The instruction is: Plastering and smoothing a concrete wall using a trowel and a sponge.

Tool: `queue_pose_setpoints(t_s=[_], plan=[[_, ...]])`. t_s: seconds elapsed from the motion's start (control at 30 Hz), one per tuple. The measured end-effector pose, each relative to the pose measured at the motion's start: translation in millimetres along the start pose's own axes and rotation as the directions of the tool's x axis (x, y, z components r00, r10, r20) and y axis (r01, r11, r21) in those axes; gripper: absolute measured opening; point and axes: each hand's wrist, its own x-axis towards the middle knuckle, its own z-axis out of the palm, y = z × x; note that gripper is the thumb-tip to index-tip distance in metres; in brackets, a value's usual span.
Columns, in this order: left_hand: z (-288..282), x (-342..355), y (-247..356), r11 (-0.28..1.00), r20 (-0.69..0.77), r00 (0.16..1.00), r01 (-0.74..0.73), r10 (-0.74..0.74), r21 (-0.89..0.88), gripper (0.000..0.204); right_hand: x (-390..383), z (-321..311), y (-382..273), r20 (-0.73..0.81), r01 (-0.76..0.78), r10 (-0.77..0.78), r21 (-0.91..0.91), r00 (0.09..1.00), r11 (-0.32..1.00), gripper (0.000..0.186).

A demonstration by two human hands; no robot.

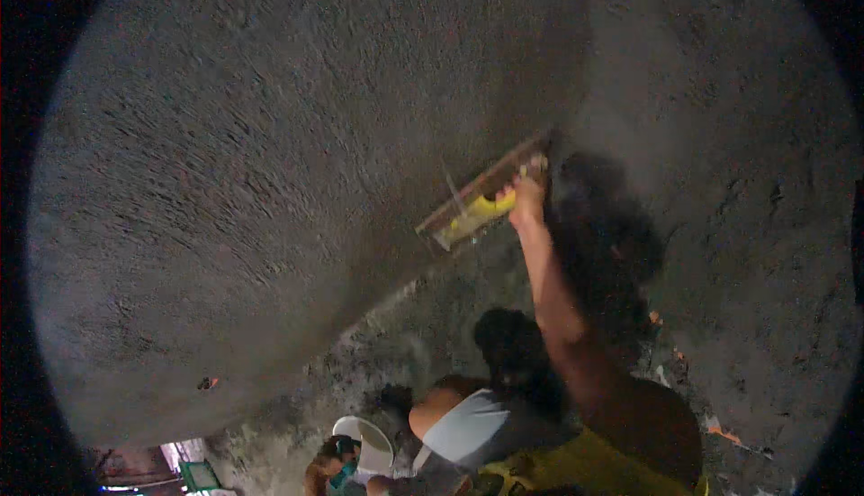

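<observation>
My right arm reaches up from the lower right toward a grey plastered surface [225, 136]. At its end, my right hand [529, 199] is closed round the yellow handle of a plastering float [481, 212]. The float's long rectangular blade slants up to the right and lies against or very close to the plaster; I cannot tell which. Left of the float the plaster is coarse and streaked, while a smoother, darker band runs above it. My left hand does not show.
A bent knee in light grey cloth [468, 426] and yellow clothing [594, 464] fill the lower middle. Beside them is a white bucket-like container [364, 437], near a small, unclear figure in teal [342, 471]. A green-framed object [198, 475] stands lower left. Orange bits [720, 431] mark the right side.
</observation>
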Motion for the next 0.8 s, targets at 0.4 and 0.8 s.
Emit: queue_pose_setpoints(t_s=[0.4,0.8], plan=[[-12,-27,1,0.995,-0.014,0.999,0.043,-0.044,-0.088,0.040,8,19,-51,-0.008,0.012,-0.012,-0.023,1.000,1.000,0.018],[-18,37,8,0.969,0.103,0.987,-0.093,0.120,-0.229,0.039,181,-75,-71,0.128,0.613,-0.899,-0.771,0.419,0.176,0.046]])
